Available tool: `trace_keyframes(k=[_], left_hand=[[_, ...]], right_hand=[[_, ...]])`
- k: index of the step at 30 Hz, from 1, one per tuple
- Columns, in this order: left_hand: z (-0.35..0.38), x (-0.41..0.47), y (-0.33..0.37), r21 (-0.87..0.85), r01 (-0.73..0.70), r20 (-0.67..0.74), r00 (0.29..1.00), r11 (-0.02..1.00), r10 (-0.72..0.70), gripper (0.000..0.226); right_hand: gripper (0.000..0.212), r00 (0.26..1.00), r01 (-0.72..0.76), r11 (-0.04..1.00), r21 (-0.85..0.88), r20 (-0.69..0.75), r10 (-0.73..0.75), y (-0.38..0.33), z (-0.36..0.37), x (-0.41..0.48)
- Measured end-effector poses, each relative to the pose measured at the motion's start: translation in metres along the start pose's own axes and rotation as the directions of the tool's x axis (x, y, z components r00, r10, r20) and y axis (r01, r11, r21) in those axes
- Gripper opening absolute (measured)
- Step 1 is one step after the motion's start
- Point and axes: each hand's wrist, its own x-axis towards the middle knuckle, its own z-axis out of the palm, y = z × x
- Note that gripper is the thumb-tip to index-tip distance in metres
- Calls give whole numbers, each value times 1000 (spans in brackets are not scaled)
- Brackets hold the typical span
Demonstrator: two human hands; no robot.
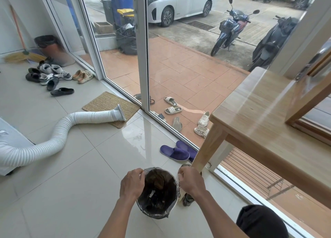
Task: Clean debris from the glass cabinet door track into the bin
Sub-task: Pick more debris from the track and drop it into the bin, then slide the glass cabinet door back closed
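I judge the task late: both hands, left hand (132, 184) and right hand (190, 182), pinch the liner rim of the bin (157, 211) at 6 o'clock, dark debris (158, 183) inside, the track (231, 179) at 3 o'clock uninspected.

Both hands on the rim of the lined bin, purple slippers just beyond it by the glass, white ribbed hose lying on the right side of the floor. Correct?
One error: the white ribbed hose lies on the left side of the floor, not the right, its mouth resting on the woven mat. The head view shows the rest holds: left hand and right hand at the rim of the lined bin, purple slippers just beyond by the glass.
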Motion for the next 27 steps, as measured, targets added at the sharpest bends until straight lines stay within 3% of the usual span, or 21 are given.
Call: trace_keyframes(k=[10, 16, 27], left_hand=[[-24, -3, 20, 31, -61, -12, 998, 998, 62, 33], [-47, -3, 32, -9, -101, -53, 994, 995, 101, 38], [-129, 11, 68, 113, -220, -199, 950, 969, 239, 47]], right_hand=[[24, 996, 90, 996, 18, -23, -90, -9, -22, -15], [42, 979, 197, 980, -20, -58, -198, -24, -50, -30], [63, 872, 392, 917, -68, -291, -394, -71, -149, -73]])
